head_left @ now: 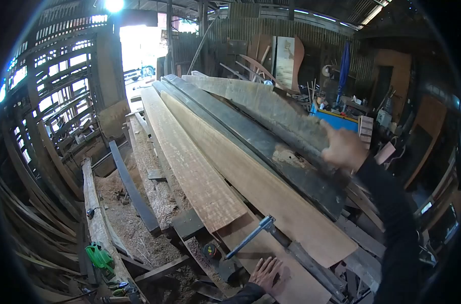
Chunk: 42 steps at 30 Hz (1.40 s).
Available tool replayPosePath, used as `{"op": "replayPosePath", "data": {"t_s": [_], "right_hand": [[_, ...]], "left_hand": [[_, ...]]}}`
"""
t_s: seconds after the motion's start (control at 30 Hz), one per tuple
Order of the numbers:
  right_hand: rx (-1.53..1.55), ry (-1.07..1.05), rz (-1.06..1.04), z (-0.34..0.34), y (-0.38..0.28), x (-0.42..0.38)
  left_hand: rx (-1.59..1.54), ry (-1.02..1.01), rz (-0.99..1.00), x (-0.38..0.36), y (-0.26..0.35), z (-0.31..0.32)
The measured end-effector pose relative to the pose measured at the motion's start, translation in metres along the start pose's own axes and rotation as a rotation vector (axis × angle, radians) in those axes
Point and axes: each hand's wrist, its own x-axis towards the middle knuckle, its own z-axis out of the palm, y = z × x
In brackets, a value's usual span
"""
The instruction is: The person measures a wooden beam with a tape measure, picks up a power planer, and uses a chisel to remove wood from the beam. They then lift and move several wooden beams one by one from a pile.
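My right hand (344,148) is at the near end of a rough-edged grey wooden slab (261,101), its fingers bent around the slab's edge and the index finger stretched upward. The slab is tilted up beside a dark plank (215,114). My left hand (266,273) lies flat with fingers spread on a reddish-brown board (296,276) at the bottom. Near it is a blue-grey bar clamp (249,236). Two lighter planks, a left one (190,157) and a longer middle one (271,197), run away from me along the stack.
A tape measure (210,250) sits beside the clamp. At the left, a green power tool (99,257) rests by a pale timber (96,213). Sawdust and shavings (134,223) cover the ground there. Behind at the right stand a blue workbench (336,120) and a folded blue umbrella (345,68).
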Motion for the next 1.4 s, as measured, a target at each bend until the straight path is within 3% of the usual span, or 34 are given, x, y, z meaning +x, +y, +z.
{"op": "replayPosePath", "data": {"t_s": [0.07,0.13,0.3,0.47,0.53,0.57,0.63,0.7,0.77,0.83,0.9,1.0,1.17,1.23,1.37,1.4], "right_hand": [[0.078,-0.011,0.048,0.03,-0.008,-0.026],[0.436,0.002,0.06,0.072,0.015,-0.025],[0.393,0.003,0.157,0.078,0.014,-0.03],[0.461,0.085,0.097,0.099,0.024,-0.027],[0.481,0.096,0.118,0.102,0.025,-0.029],[0.46,0.063,0.158,0.102,0.025,-0.028],[0.447,0.023,0.195,0.099,0.025,-0.027],[0.443,0.001,0.234,0.094,0.023,-0.03],[0.418,0.0,0.23,0.096,0.023,-0.029],[0.388,0.01,0.226,0.097,0.027,-0.026],[0.353,0.031,0.203,0.104,0.033,-0.025],[0.33,-0.013,0.202,0.096,0.031,-0.025],[0.416,-0.09,0.175,0.087,0.044,-0.019],[0.423,-0.06,0.179,0.085,0.048,-0.014],[0.577,0.067,0.116,0.083,0.072,0.004],[0.527,0.1,0.039,0.074,0.078,0.014]], "left_hand": [[-0.021,-0.024,-0.01,-0.002,0.004,-0.008],[0.022,-0.046,0.006,-0.003,-0.002,-0.005],[0.081,-0.053,0.026,-0.003,-0.001,-0.003],[-0.234,0.157,0.055,0.001,-0.007,-0.019],[-0.345,0.32,0.156,0.012,0.006,-0.072],[-0.334,0.332,0.148,0.029,0.001,-0.094],[-0.434,0.539,0.143,0.056,-0.003,-0.127],[-0.599,0.577,0.093,0.108,-0.025,-0.142],[-1.185,0.515,-0.095,0.171,-0.035,-0.148],[-1.407,0.431,-0.221,0.23,-0.029,-0.167],[-1.546,0.044,-0.439,0.288,-0.032,-0.179],[-1.741,-0.129,-0.574,0.337,-0.004,-0.181],[-1.873,-0.117,-0.405,0.355,0.007,-0.172],[-1.895,-0.113,-0.174,0.376,0.014,-0.178],[-1.813,0.014,-0.336,0.413,0.032,-0.2],[-1.841,-0.024,-0.272,0.425,0.033,-0.207]]}}
